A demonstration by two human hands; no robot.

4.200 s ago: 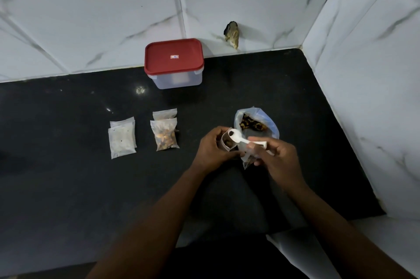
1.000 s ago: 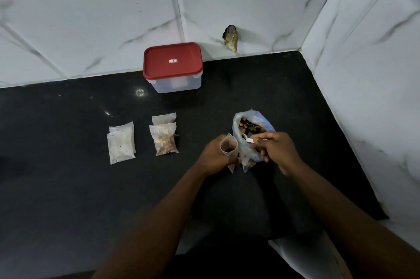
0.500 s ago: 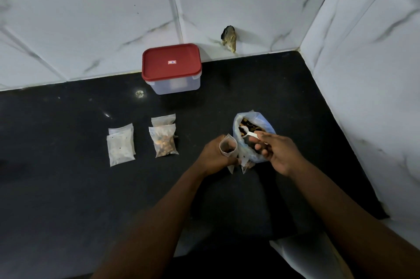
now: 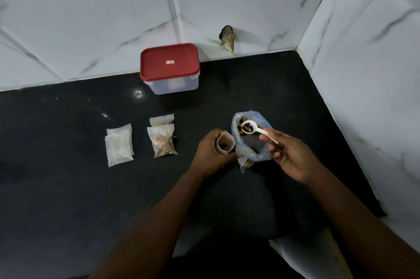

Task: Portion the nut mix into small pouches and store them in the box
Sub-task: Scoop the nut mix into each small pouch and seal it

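Left grip reaches in from the worktop's near edge and curls round a small open pouch, holding it upright, mouth up, with a few nuts inside. Right grip, palm turned partly up, pinches the handle of a white spoon. The spoon's bowl carries nuts over the open nut mix bag, just beside the pouch's mouth. The bag stands between the two grips, touching the pouch. Two filled pouches and two pale flat pouches lie further left. A red-lidded box stands closed at the far edge.
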